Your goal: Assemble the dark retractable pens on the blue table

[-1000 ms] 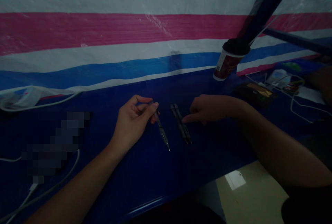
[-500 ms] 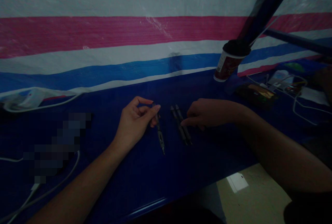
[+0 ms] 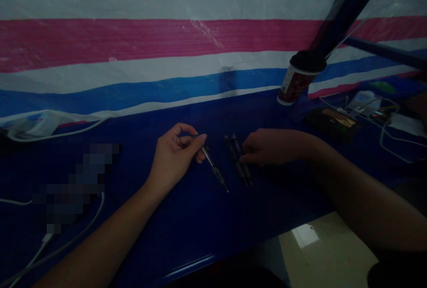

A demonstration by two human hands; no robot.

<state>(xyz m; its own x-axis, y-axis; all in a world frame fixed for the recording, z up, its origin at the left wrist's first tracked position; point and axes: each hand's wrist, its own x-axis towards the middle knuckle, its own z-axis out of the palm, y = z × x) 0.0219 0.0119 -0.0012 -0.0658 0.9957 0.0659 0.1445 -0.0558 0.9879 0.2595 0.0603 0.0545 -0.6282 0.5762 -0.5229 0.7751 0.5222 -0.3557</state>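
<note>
My left hand [image 3: 178, 152] pinches a dark pen [image 3: 215, 170] near its top end, between thumb and fingers. The pen slants, its tip down and to the right, over the blue table [image 3: 160, 230]. To its right, two dark pens lie side by side: a left pen [image 3: 234, 159] and a right pen [image 3: 247, 173]. My right hand [image 3: 262, 146] is closed at these two, fingers curled and a fingertip over their middles. Its grip is partly hidden by the hand itself and the dim light.
A lidded paper cup [image 3: 296, 81] stands at the back right beside a dark slanted post [image 3: 350, 12]. A dark device [image 3: 333, 121] and white cables [image 3: 383, 132] lie to the right. At left are a pixelated object [image 3: 83, 181] and another cable [image 3: 102, 208]. Striped sheeting [image 3: 167, 41] hangs behind.
The pen in my left hand has swung so its tip points further right. My right hand and the two pens beside it have shifted slightly to the right.
</note>
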